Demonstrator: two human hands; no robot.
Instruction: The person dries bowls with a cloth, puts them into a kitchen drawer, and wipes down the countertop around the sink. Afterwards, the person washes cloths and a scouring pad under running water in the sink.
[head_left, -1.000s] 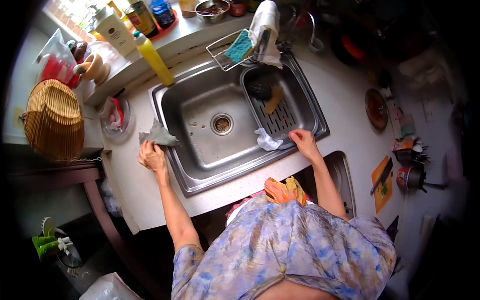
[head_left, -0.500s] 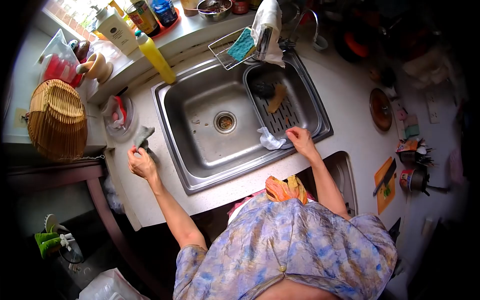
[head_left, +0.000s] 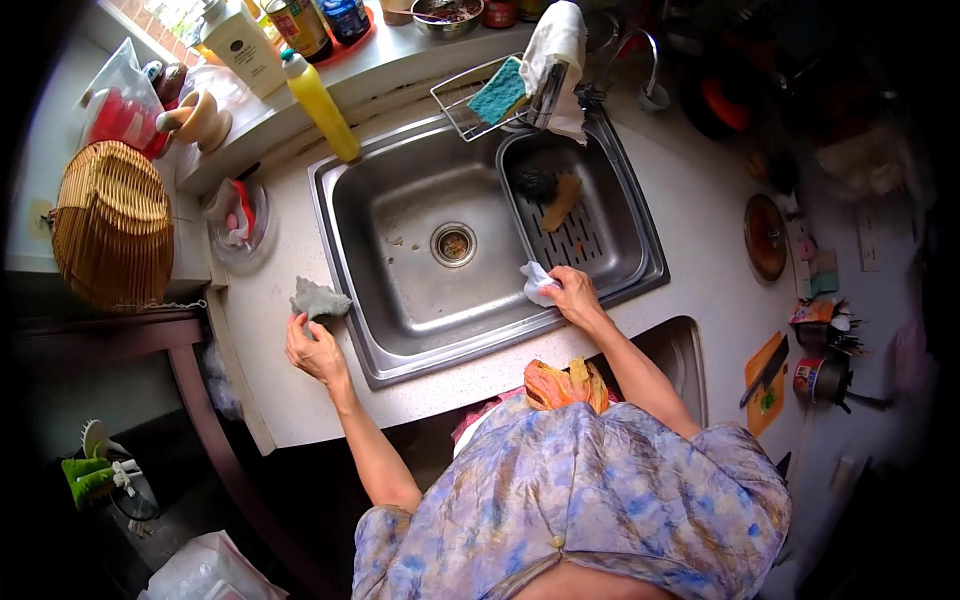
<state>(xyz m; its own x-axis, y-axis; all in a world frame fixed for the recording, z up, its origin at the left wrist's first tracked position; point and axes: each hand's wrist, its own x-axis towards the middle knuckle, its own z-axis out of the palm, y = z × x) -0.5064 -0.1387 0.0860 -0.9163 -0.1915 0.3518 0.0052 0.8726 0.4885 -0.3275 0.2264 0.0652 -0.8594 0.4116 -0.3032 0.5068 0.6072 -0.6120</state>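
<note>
My left hand (head_left: 316, 352) is over the counter left of the sink, its fingers apart. A crumpled grey cloth (head_left: 320, 299) lies just beyond its fingertips, beside the sink rim. At the near edge of the strainer basin, my right hand (head_left: 574, 296) pinches a thin, crumpled white cloth (head_left: 538, 281). The steel sink (head_left: 400, 290) has a drain (head_left: 453, 244) with bits of debris in and around it. Inside the slotted strainer basin (head_left: 625, 240) lie a dark scrubber (head_left: 535, 184) and a brown piece (head_left: 562, 203) whose kind I cannot make out.
A yellow bottle (head_left: 325, 112) stands behind the sink. The wire rack (head_left: 455, 105) holds a teal sponge (head_left: 497, 92), near a draped white cloth (head_left: 553, 55). A clear bowl (head_left: 262, 240) sits to the left. On the right, a knife (head_left: 766, 369) lies on an orange cutting board (head_left: 760, 402).
My left hand has let go of the grey cloth, which now lies nearer the sink. My right hand has moved left and taken hold of the white cloth. The view has shifted slightly.
</note>
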